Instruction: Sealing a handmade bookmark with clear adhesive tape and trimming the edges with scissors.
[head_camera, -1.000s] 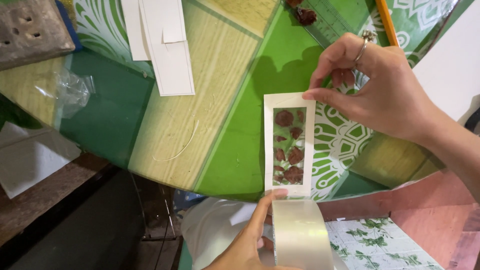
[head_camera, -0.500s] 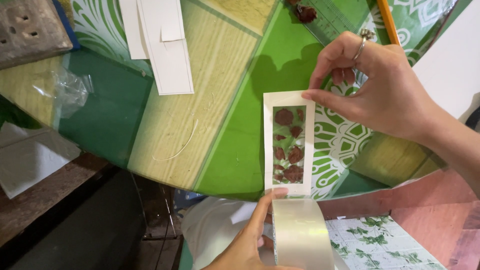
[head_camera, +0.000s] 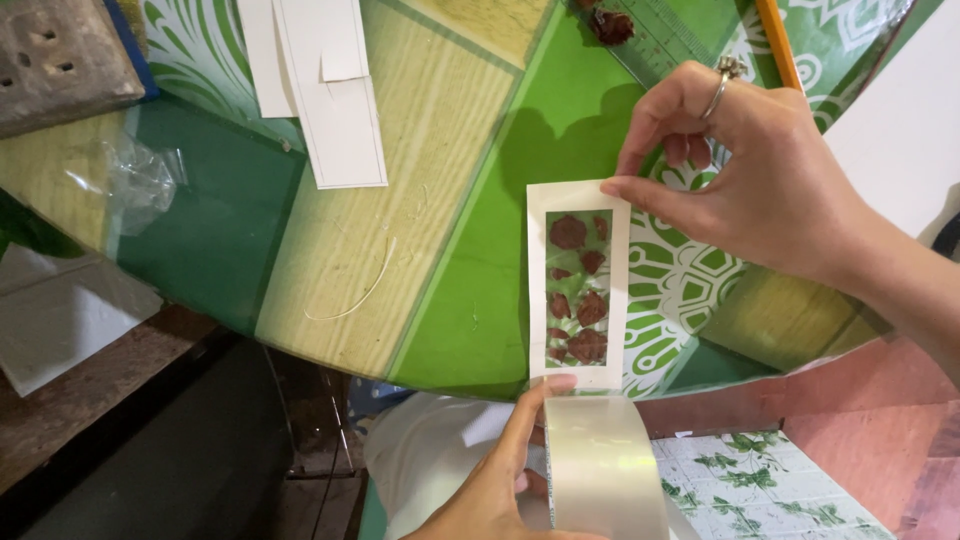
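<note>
A white paper frame with a window of dark red dried petals lies on the green patterned table top. My right hand, with a ring on one finger, pinches the frame's upper right corner. My left hand holds a wide roll of clear tape at the frame's lower edge, thumb pressing by the bottom left corner. The tape strip seems to run from the roll onto the frame.
White card strips lie at the top of the table. A crumpled clear wrapper sits at the left, near a grey block with holes. A green ruler, an orange pencil and loose petals lie at the top right.
</note>
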